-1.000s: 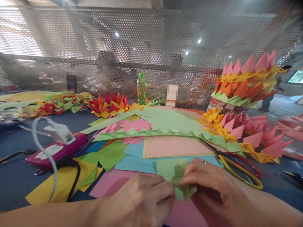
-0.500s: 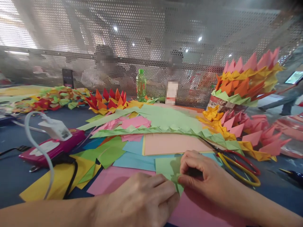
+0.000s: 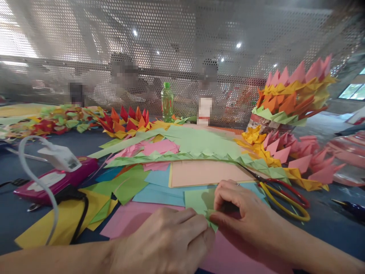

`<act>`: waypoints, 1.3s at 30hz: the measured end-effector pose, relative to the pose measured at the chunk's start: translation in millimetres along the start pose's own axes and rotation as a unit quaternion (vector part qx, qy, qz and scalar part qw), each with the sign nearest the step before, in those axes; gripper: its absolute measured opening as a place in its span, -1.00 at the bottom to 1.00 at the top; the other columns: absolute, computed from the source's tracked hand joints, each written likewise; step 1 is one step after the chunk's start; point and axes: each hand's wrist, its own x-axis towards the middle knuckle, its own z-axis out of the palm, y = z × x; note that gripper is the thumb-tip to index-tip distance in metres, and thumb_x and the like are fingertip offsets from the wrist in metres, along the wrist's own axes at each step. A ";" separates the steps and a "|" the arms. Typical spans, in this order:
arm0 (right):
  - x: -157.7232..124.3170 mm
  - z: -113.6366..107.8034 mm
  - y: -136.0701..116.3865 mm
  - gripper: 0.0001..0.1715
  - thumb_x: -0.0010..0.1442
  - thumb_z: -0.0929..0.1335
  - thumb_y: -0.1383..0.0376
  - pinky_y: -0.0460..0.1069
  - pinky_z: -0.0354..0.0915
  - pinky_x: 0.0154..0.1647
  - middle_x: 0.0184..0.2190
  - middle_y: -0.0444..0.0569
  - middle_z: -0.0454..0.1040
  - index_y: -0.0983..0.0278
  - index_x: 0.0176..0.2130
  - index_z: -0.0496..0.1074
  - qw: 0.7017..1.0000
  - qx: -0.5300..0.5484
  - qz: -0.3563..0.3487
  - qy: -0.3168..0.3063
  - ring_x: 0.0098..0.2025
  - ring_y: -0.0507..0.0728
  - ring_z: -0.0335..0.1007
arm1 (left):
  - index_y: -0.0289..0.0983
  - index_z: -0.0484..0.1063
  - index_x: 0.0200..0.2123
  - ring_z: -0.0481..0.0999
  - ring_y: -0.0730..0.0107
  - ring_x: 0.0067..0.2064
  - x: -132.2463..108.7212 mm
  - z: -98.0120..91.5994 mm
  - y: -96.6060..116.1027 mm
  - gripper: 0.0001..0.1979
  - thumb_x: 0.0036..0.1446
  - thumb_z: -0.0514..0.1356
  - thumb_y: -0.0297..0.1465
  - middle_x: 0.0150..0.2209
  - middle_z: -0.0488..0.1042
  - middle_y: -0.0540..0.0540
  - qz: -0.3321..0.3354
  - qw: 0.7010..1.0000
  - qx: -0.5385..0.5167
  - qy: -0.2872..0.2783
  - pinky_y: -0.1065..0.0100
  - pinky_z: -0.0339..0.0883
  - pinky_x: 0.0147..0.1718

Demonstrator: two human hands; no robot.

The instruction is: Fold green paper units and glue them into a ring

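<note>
My left hand (image 3: 171,238) is closed at the front of the table, its fingers curled over one side of a small light green piece of paper (image 3: 213,225). Thumb and bent fingers of my right hand (image 3: 242,207) pinch the other side of that piece. Most of the paper is hidden by the fingers. Beneath and behind my hands lie a light green sheet (image 3: 196,199) and pink paper (image 3: 228,255). Scissors (image 3: 261,179) with one yellow and one red handle rest just beyond my right hand.
A purple power strip (image 3: 82,169) with a white charger and cables lies on the left. Pink paper points (image 3: 299,163) and a tiered paper-covered ring (image 3: 285,102) stand on the right. Behind are a green bottle (image 3: 167,102), red-orange folded paper (image 3: 131,118) and a perforated panel (image 3: 171,38).
The whole view has shifted slightly, so things appear a little further left. Both hands keep their grip on the small green paper, with little visible movement.
</note>
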 end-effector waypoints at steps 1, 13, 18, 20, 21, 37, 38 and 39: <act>-0.2 0.1 0.3 -0.73 0.24 0.44 0.29 -0.05 0.12 -0.29 -0.38 -0.20 0.33 0.25 -0.42 0.30 1.000 0.001 -0.002 -0.001 -0.28 0.05 0.26 | -0.33 0.40 -0.04 0.53 0.22 -0.22 -0.4 0.7 1.3 -0.66 0.32 -0.12 -0.53 -0.22 0.56 -0.15 -0.009 1.000 0.008 0.009 0.27 0.42 -0.21; -1.9 2.4 1.5 -0.70 0.20 0.47 0.29 -0.05 0.11 -0.29 -0.40 -0.20 0.33 0.24 -0.42 0.29 1.000 0.005 -0.010 0.018 -0.29 0.06 0.26 | -0.23 0.41 -0.13 0.43 0.32 -0.30 14.2 0.1 1.8 -0.79 0.27 0.03 -0.54 -0.25 0.47 -0.08 -0.038 0.998 0.004 -0.040 0.41 0.37 -0.38; -1.8 2.9 1.6 -0.72 0.18 0.48 0.32 -0.06 0.13 -0.28 -0.37 -0.21 0.34 0.23 -0.40 0.29 1.000 0.006 0.001 0.030 -0.28 0.05 0.26 | -0.25 0.41 -0.17 0.40 0.31 -0.28 15.3 2.1 0.8 -0.79 0.29 0.00 -0.53 -0.23 0.45 -0.11 -0.040 0.997 0.013 -0.065 0.41 0.34 -0.40; -1.8 2.5 2.1 -0.73 0.18 0.48 0.29 -0.05 0.14 -0.26 -0.34 -0.21 0.35 0.22 -0.37 0.29 0.999 0.003 0.004 0.037 -0.27 0.06 0.27 | -0.25 0.41 -0.18 0.39 0.30 -0.28 15.8 2.9 0.7 -0.80 0.28 0.00 -0.53 -0.23 0.45 -0.12 -0.037 0.998 0.008 -0.056 0.40 0.33 -0.41; -2.0 2.2 2.4 -0.73 0.18 0.48 0.28 -0.05 0.15 -0.24 -0.32 -0.21 0.36 0.21 -0.35 0.29 0.999 0.000 0.007 0.039 -0.25 0.07 0.28 | -0.25 0.40 -0.19 0.38 0.30 -0.28 15.9 2.9 0.8 -0.80 0.28 0.00 -0.53 -0.24 0.44 -0.12 -0.035 0.998 0.002 -0.051 0.39 0.32 -0.41; 2.3 -8.9 21.6 -0.76 0.27 0.41 0.15 0.01 0.27 -0.04 -0.11 -0.05 0.42 0.23 -0.14 0.37 0.999 0.008 -0.020 0.031 -0.05 0.17 0.34 | -0.23 0.31 -0.36 0.38 0.33 -0.30 15.0 -9.3 -0.8 -0.91 0.11 0.12 -0.54 -0.27 0.44 -0.08 -0.031 0.997 -0.070 -0.025 0.39 0.29 -0.37; 2.6 -8.4 22.9 -0.79 0.29 0.40 0.18 0.01 0.27 -0.03 -0.11 -0.05 0.42 0.22 -0.13 0.38 0.999 0.005 -0.023 0.031 -0.04 0.16 0.34 | -0.23 0.31 -0.37 0.38 0.34 -0.30 14.9 -9.9 -0.8 -0.90 0.09 0.13 -0.55 -0.27 0.44 -0.07 -0.030 0.997 -0.071 -0.025 0.39 0.28 -0.38; 3.4 -8.0 24.4 -0.83 0.31 0.39 0.22 0.02 0.27 -0.02 -0.11 -0.04 0.43 0.22 -0.12 0.38 0.999 -0.002 -0.027 0.035 -0.03 0.16 0.34 | -0.24 0.31 -0.38 0.37 0.34 -0.31 14.7 -10.0 -1.1 -0.89 0.07 0.14 -0.56 -0.28 0.44 -0.07 -0.030 0.997 -0.070 -0.024 0.39 0.27 -0.38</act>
